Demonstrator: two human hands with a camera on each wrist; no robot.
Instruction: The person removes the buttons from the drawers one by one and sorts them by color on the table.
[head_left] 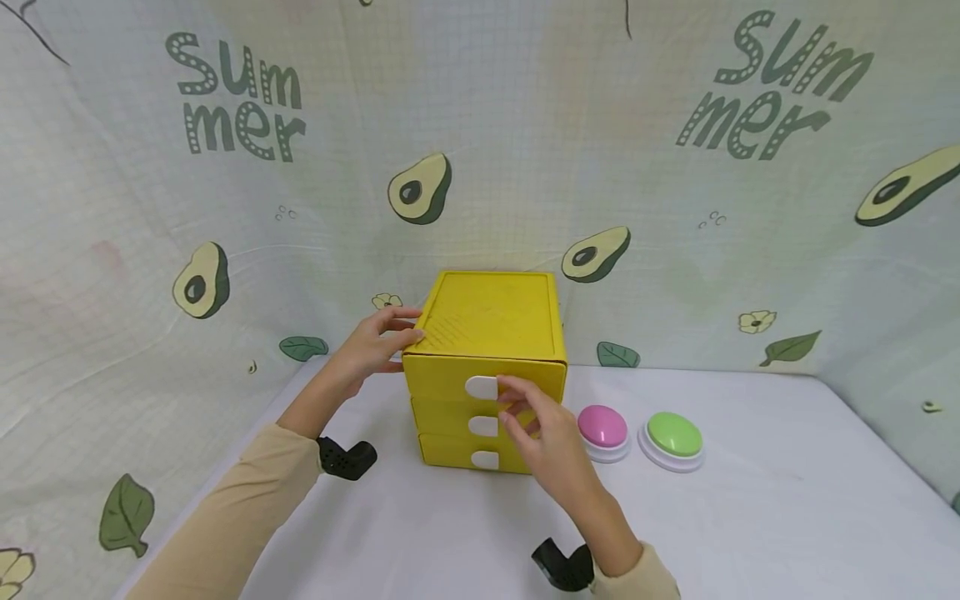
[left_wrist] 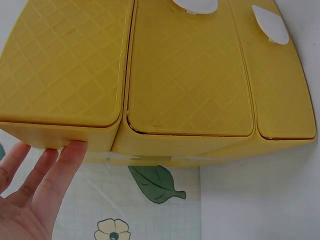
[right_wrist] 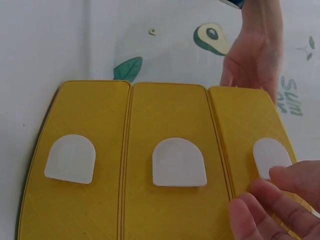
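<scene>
A yellow box [head_left: 487, 312] of three stacked drawers stands upright, its drawer fronts flush. Each drawer bears a white rounded tab [right_wrist: 178, 162]. My left hand [head_left: 378, 337] touches the left side of the box near the top, fingers extended. In the left wrist view its fingertips [left_wrist: 75, 150] rest against the side of the top drawer. The right hand [head_left: 551, 442] is at the top drawer's tab [head_left: 482, 387], loosely bent, with a fingertip at the right edge of the tab. Below that fingertip, the thumb [head_left: 510, 423] stands apart from the tab.
To the right of the box are a pink push button [head_left: 602, 427] and a green push button [head_left: 675, 435], both on white bases. Behind the white table [head_left: 795, 483] hangs a printed cloth [head_left: 502, 108]. Black pieces [head_left: 347, 458] are at both wrists.
</scene>
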